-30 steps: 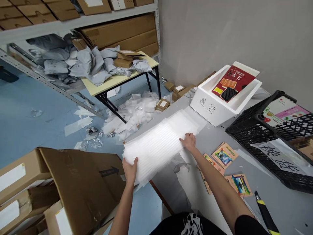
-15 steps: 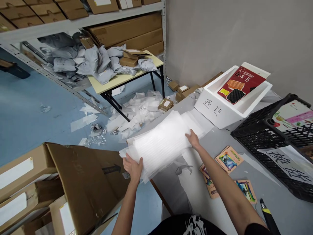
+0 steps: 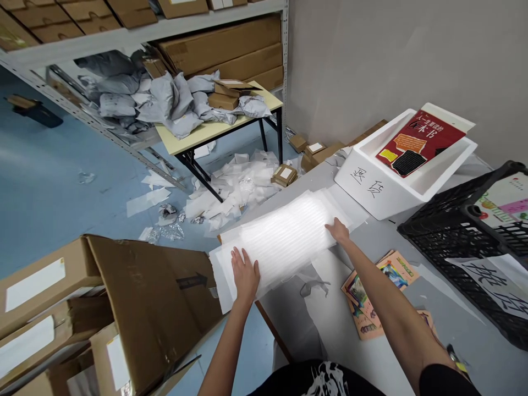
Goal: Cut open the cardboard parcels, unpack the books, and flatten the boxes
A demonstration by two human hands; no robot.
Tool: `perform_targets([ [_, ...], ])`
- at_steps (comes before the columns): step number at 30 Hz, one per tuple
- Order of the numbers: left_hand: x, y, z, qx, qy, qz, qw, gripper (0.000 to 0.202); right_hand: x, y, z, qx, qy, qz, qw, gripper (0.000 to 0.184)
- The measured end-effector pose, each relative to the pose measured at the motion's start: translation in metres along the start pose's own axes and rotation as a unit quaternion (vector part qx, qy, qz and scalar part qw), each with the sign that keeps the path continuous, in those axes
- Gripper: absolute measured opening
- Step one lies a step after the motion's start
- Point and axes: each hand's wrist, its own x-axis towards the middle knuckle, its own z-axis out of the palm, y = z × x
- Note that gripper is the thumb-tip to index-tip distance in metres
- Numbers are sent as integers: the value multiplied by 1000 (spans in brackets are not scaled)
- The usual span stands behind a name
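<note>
A stack of thin white packing foam sheets (image 3: 289,234) lies over the edge of the grey table, its left end reaching toward a big carton. My left hand (image 3: 246,275) rests flat on the near left part of the stack, fingers stretched and thumb apart. At the right end, my right hand (image 3: 339,231) has its thumb and fingers bent at the border of the sheets, pinching them. Several small colourful booklets (image 3: 363,302) lie on the table beneath my right forearm. Part of a cutter (image 3: 456,357) with a yellow band shows by my right elbow.
A white foam box (image 3: 371,190) holding a red book (image 3: 421,140) stands behind the sheets. To its right is a black plastic crate (image 3: 462,250). An open carton (image 3: 157,308) of boxes stands at left. Grey parcels (image 3: 177,104) cover a small yellow table (image 3: 181,144); scrap sheets (image 3: 239,187) litter the floor.
My left hand has moved from the stack's left border onto its top. My right hand stays at the right end. The view has shifted slightly.
</note>
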Motion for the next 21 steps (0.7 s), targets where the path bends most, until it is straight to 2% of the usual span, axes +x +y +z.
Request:
perform_targets([
  [3, 2, 21, 5, -9, -38, 107, 994, 58, -7, -8, 1, -40, -10, -5, 999, 33],
  [5, 5, 36, 11, -7, -74, 174, 982, 57, -20, -12, 2, -56, 18, -10, 998, 44],
  [9, 11, 50, 33, -1, -117, 219, 969, 58, -67, -1, 10, -64, 104, -22, 992, 57],
  [11, 11, 46, 46, -1, -123, 218, 968, 58, -98, 20, 10, -57, 149, -22, 987, 56],
  [13, 12, 40, 53, 3, -120, 213, 970, 59, -131, 51, 5, -52, 177, 13, 983, 52],
  [16, 13, 37, 50, 8, -112, 207, 972, 60, -176, 106, -11, -53, 187, 88, 977, 48],
  [18, 14, 51, 43, 7, -102, 204, 974, 58, -198, 138, -22, -63, 179, 127, 974, 49],
  [19, 15, 64, 40, 7, -102, 208, 973, 57, -206, 151, -26, -69, 172, 143, 972, 50],
  [21, 13, 106, 36, 4, -124, 241, 962, 54, -220, 168, -29, -78, 154, 161, 972, 49],
])
